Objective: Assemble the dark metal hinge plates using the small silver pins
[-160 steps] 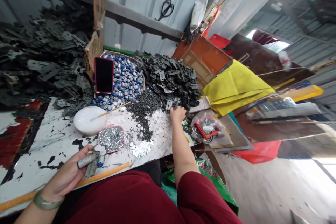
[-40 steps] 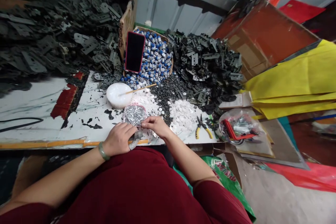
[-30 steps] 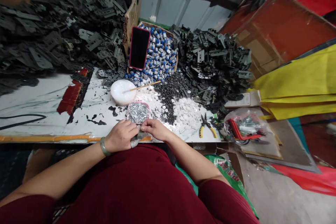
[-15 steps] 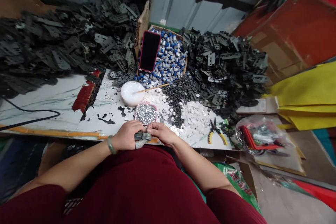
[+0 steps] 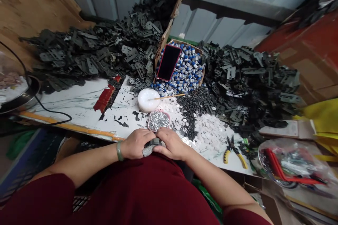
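Both hands [image 5: 136,143] [image 5: 173,143] — curled narrow — grip one dark part [image 5: 155,141] between them.

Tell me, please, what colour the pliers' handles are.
Yellow and black handles, clearest in the head view.

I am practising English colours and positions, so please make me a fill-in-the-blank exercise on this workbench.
The bangle circles the person's ____ wrist.
The pliers have mostly ____ handles.
Of the bowl and the pliers, the ____ is nearer the phone.
The left hand is farther from the pliers than the ____ hand.

Missing words: left; yellow; bowl; right.
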Tool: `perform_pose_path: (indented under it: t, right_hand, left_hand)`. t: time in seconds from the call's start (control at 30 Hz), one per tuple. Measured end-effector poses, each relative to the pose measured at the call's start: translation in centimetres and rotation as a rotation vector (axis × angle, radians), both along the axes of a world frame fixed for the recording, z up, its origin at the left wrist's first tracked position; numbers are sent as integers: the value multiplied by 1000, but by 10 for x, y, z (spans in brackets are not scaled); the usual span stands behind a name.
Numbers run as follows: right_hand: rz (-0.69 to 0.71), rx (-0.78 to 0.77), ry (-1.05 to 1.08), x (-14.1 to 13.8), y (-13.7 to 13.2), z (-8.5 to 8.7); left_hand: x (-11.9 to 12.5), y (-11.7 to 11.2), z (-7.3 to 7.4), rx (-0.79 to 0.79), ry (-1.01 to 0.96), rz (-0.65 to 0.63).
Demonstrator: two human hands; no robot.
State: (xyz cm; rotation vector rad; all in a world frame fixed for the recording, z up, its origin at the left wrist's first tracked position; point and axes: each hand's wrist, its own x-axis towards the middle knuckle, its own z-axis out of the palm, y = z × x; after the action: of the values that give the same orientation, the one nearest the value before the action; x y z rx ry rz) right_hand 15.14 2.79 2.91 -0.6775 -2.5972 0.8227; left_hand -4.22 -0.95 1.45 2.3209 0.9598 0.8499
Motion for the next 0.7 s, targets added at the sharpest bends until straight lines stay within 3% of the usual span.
perform_pose_path:
  t: [0.2, 0.33, 0.4, 0.47, 0.57, 0.63, 0.7]
  right_hand:
    - [-188, -181, 131, -29, -4, -10]
    - [-297, -352, 197, -44, -6, -18]
    - [-287, -472, 202, -46, 0, -22]
    - [-305, -492, 170, -45, 6, -25]
    - [-363, -191, 164, -41, 12, -25]
    - [-262, 79, 165, -41, 10, -22]
    - [-105, 253, 110, -43, 6, -20]
  left_hand:
    - [2, -6, -5, -232, -385, 376]
    - [10, 0, -8, -361, -613, 517]
    - [13, 6, -10, -530, -776, 594]
    - [13, 14, -12, -780, -988, 640]
    - [10, 20, -14, -1161, -1215, 637]
    - [7, 21, -15, -1300, -1265, 654]
    - [6, 21, -17, -1342, -1287, 671]
